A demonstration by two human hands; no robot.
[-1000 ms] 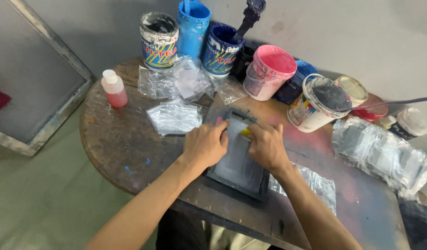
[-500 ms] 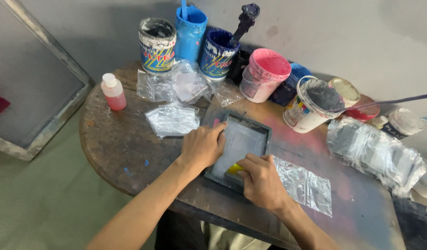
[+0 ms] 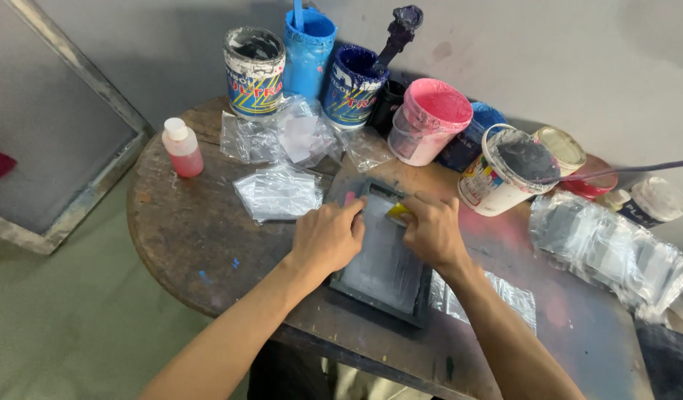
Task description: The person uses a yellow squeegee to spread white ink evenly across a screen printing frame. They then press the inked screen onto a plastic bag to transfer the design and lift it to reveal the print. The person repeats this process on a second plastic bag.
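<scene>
With our left hand point(image 3: 328, 238) flat on the small screen frame point(image 3: 382, 255), our right hand point(image 3: 432, 231) pinching the yellow squeegee point(image 3: 398, 213), a slipping frame could smear ink.

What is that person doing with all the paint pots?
A person is bent over a small dark printing frame on a round wooden table. The left hand presses on the frame's left side. The right hand holds a small yellow scraper against the mesh near the top. Paint pots, like the pink tub, stand behind, and clear plastic bags lie nearby.
</scene>
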